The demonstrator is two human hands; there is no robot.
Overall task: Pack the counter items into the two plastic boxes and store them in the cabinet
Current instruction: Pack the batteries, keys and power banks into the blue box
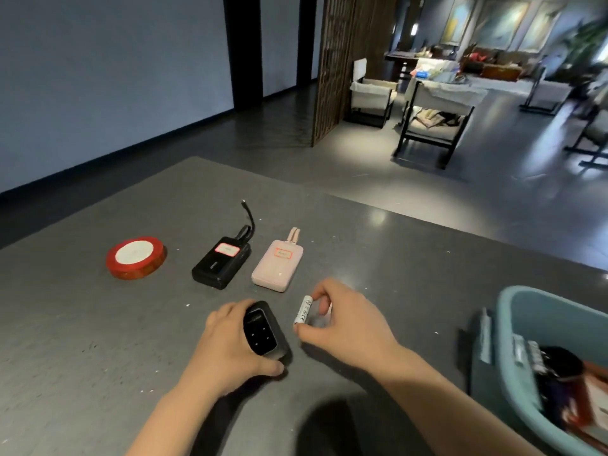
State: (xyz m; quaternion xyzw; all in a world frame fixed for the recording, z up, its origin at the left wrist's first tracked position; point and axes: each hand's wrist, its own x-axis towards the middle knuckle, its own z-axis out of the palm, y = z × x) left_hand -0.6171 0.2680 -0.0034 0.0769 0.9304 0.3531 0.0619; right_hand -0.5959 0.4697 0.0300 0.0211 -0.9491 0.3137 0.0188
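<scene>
On the grey counter [98, 324], my left hand [227, 347] grips a small black device with a screen [261, 330]. To its right, my right hand [345, 320] pinches a white cylindrical battery [302, 312] by its two ends, just above the counter. Behind them lie a pink power bank [274, 263], a black power bank with a short cable [222, 261] and a red ribbon spool [136, 258]. A light blue plastic box [513, 357] stands at the right, holding several items.
The counter's far edge runs diagonally from the upper middle to the right. Beyond it is a dark floor with chairs [431, 126] and a wooden lattice screen [335, 67]. A grey wall lies to the left.
</scene>
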